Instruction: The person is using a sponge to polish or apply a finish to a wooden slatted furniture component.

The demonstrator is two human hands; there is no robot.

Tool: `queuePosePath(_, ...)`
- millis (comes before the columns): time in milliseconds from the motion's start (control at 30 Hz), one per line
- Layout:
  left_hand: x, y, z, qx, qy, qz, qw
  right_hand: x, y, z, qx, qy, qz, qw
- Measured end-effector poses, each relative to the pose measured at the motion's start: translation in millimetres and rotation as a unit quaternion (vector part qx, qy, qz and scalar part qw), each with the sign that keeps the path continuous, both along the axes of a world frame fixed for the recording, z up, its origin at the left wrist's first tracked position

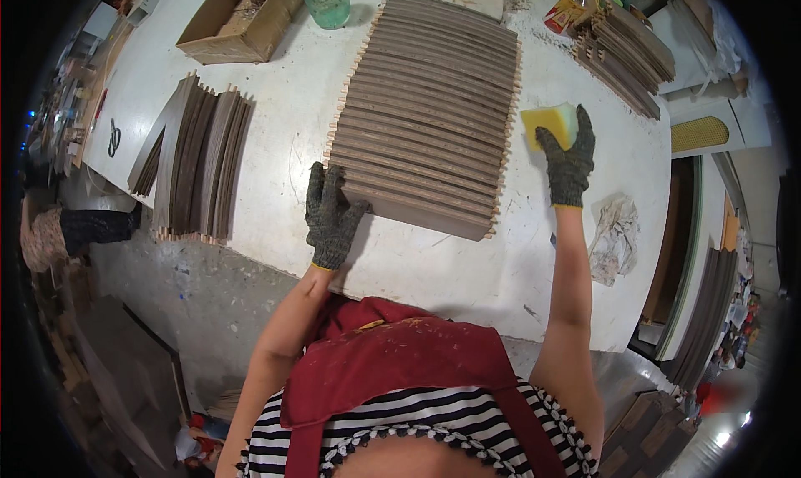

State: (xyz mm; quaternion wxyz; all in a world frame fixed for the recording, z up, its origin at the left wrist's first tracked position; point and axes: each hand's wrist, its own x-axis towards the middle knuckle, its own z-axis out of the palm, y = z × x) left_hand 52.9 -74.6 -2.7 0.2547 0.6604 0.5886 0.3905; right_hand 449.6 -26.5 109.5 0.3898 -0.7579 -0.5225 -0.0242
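Dark brown wooden slats (pixel 430 103) with pale dowel-like ends lie side by side in a long row on the white table (pixel 284 136). My left hand (pixel 331 215), in a dark grey knit glove, rests at the near left corner of this row, fingers apart and touching the slat ends. To the right of the row, my gloved right hand (pixel 570 159) grips a yellow sponge (pixel 542 123) with a paler side, thumb on the near side. The sponge is close to the table top; whether it touches is unclear.
A bundle of slats (pixel 200 157) stands at the left, near scissors (pixel 113 138). More slats (pixel 622 57) lie at the far right by bottles (pixel 569 9). A cardboard box (pixel 238 27) and green jar (pixel 325 1) stand at the back. Crumpled plastic (pixel 615 236) lies right.
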Motion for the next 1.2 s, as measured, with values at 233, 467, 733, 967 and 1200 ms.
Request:
queuePosePath(233, 1, -12, 30, 0.093, 0.033, 0.059, 0.993, -88, -66, 1, 0.022, 0.830, 0.131, 0.542)
queuePosePath(467, 18, -45, 124, -0.028, -0.242, -0.081, 0.966, -171, -83, 0, -0.101, 0.959, 0.197, 0.179)
queuePosePath(733, 16, -37, 177, -0.054, -0.317, -0.168, 0.932, -224, -110, 12, -0.134, 0.938, 0.183, 0.262)
queuePosePath(967, -41, -12, 180, 0.092, -0.113, -0.213, 0.966, -257, -118, 21, -0.126, 0.902, 0.191, 0.367)
queuePosePath(1200, -92, 11, 170, 0.130, -0.056, -0.250, 0.958, -290, -109, 36, -0.219, 0.882, 0.174, 0.380)
